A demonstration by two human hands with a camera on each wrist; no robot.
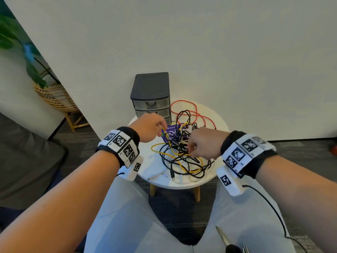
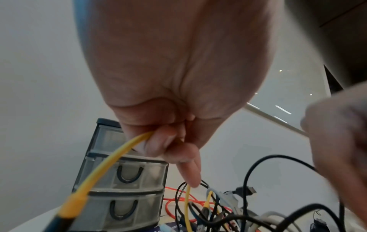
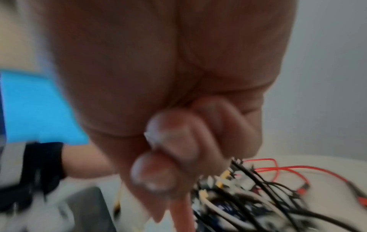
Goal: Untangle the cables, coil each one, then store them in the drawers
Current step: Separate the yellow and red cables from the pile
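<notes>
Nearest us, our right hand [image 1: 202, 143] curls over the cable tangle [image 1: 182, 154]; blur hides what it holds, so we cannot tell. Left of the tangle, our left hand [image 2: 168, 141] pinches the yellow cable [image 2: 111, 161], likely to draw it free. Behind the tangle stand the drawers [image 1: 152, 108], shut.

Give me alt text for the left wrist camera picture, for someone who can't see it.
Seen from the wrist, the left hand pinches a yellow cable that arcs down toward the camera. Behind it stands a grey drawer unit with its drawers closed, and to the right lies a tangle of cables. The blurred right hand is at the right edge.
</notes>
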